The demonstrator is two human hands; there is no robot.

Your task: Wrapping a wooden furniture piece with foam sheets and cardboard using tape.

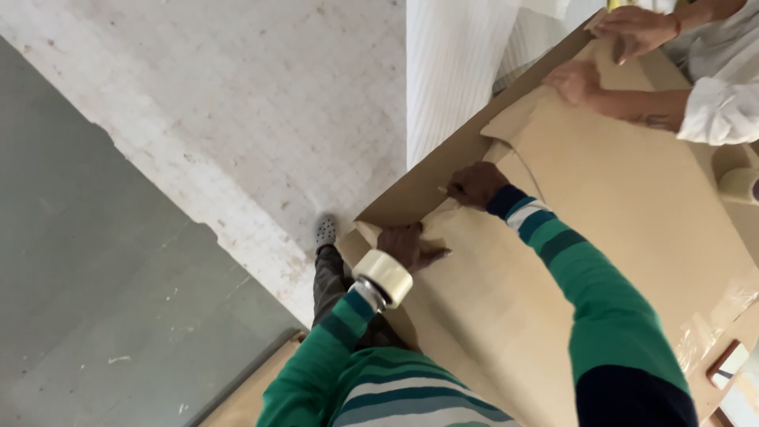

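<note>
A large object wrapped in brown corrugated cardboard (601, 205) fills the right half of the view. My left hand (407, 247) presses flat on a folded cardboard flap at the near corner. A roll of clear packing tape (385, 277) rides around my left wrist like a bracelet. My right hand (474, 184) pinches the edge of the cardboard fold a little farther along the same edge. Both my sleeves are striped green, white and dark blue. At the far end, another person's two hands (609, 55) hold down the cardboard there.
A white ribbed foam sheet roll (455, 71) stands behind the package. The floor is pale speckled concrete (253, 103) beside a grey painted area (87, 261). My shoe (325, 232) shows below the corner. Clear tape shines on the cardboard (711, 324) at the right.
</note>
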